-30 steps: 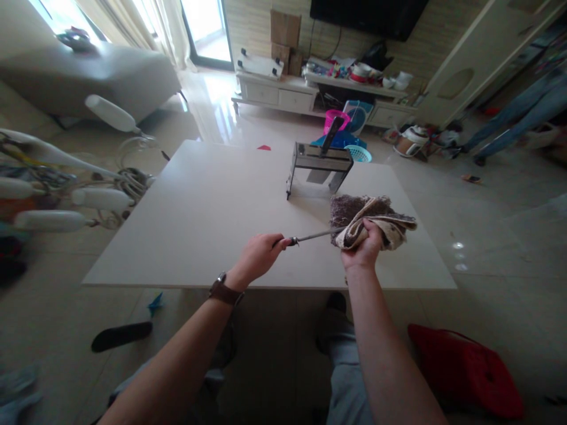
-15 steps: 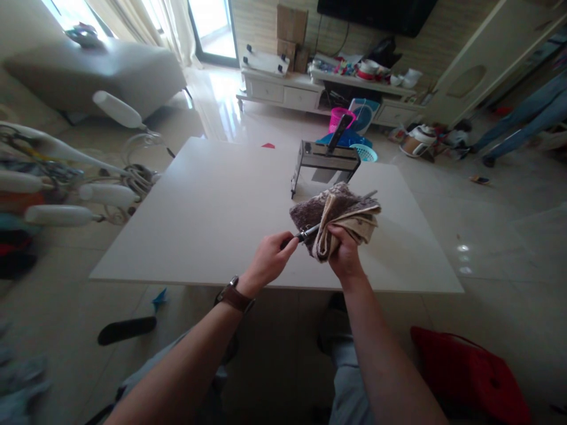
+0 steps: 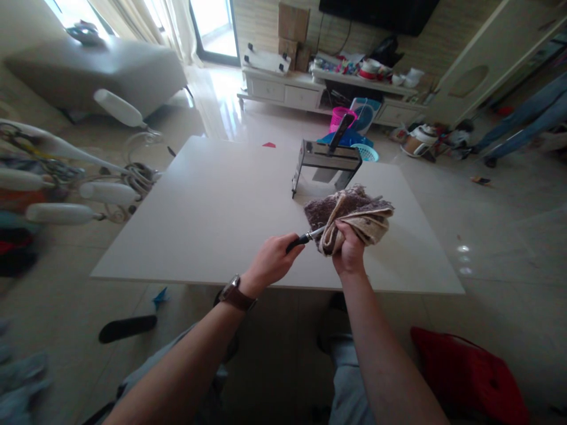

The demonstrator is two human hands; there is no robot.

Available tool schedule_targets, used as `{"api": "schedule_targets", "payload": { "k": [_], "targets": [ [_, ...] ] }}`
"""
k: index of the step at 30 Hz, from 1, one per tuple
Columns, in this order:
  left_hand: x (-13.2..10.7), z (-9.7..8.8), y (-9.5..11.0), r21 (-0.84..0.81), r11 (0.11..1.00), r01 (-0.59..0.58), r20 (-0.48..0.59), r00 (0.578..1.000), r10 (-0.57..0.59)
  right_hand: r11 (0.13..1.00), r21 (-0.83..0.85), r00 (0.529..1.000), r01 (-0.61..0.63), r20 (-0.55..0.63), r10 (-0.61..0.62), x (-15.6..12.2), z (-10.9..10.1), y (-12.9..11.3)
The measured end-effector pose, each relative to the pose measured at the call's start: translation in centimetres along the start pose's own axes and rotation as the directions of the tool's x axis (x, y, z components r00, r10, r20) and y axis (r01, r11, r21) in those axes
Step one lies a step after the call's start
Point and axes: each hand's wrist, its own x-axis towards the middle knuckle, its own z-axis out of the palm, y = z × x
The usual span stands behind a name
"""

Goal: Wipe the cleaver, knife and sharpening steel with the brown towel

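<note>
My left hand [image 3: 278, 255] is closed round the black handle [image 3: 297, 242] of a tool with a slim metal shaft, perhaps a sharpening steel or a knife. My right hand [image 3: 349, 251] grips a folded brown and beige towel [image 3: 358, 221], which is wrapped about the shaft and hides most of it, tip included. Both hands are above the white table [image 3: 199, 224], near its front edge. Just behind the towel stands a metal and black knife holder [image 3: 332, 154] with a black handle [image 3: 341, 133] sticking up from it.
A small red piece [image 3: 269, 144] lies at the table's far edge. A lamp with white shades [image 3: 108, 193] is close to the left side. On the floor are a red bag [image 3: 469, 375] at right and a black object [image 3: 128, 329] at left. A person's legs [image 3: 527, 118] show far right.
My right hand has shifted a little right with the towel. The shaft's far end, which poked out beyond the towel, is now covered. More of the black handle shows at my left hand.
</note>
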Motion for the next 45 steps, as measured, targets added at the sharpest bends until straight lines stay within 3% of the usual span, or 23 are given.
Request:
{"api": "schedule_targets", "payload": {
  "k": [3, 8, 16, 21, 27, 30, 40, 45],
  "targets": [
    [-0.1, 0.1, 0.0, 0.006, 1.000, 0.005, 0.015, 1.000, -0.006, 0.998, 0.052, 0.999, -0.020, -0.038, 0.022, 0.1, 0.2, -0.3],
    [-0.1, 0.3, -0.1, -0.040, 0.999, 0.030, 0.017, 0.999, -0.029, 0.996, 0.010, 0.993, -0.092, 0.069, 0.091, -0.4, 0.0, 0.1],
    [0.0, 0.6, 0.0, -0.114, 0.993, 0.014, -0.013, 1.000, -0.015, 0.997, -0.046, 0.989, -0.067, 0.129, 0.072, -0.9, 0.0, 0.8],
    [0.1, 0.3, 0.1, -0.111, 0.994, 0.011, 0.020, 1.000, -0.009, 1.000, -0.014, 0.998, -0.002, 0.057, 0.003, -0.4, 0.0, 0.6],
    [0.2, 0.0, 0.4, -0.034, 0.999, -0.014, 0.075, 0.997, 0.017, 0.991, 0.067, 0.988, 0.117, -0.111, -0.109, 1.4, -0.9, -0.7],
    [0.0, 0.3, 0.5, -0.018, 1.000, -0.005, 0.077, 0.997, 0.007, 0.992, 0.090, 0.988, 0.090, -0.136, -0.077, 1.3, -0.9, -0.9],
    [0.3, 0.5, 0.1, -0.157, 0.987, 0.030, 0.010, 1.000, -0.029, 0.997, -0.018, 0.994, -0.069, 0.078, 0.070, -1.7, 0.4, 1.2],
    [0.4, 0.6, -0.4, -0.183, 0.982, 0.038, 0.025, 0.999, -0.034, 0.996, -0.007, 0.995, -0.088, 0.047, 0.089, -1.2, 0.2, 1.3]
  ]
}}
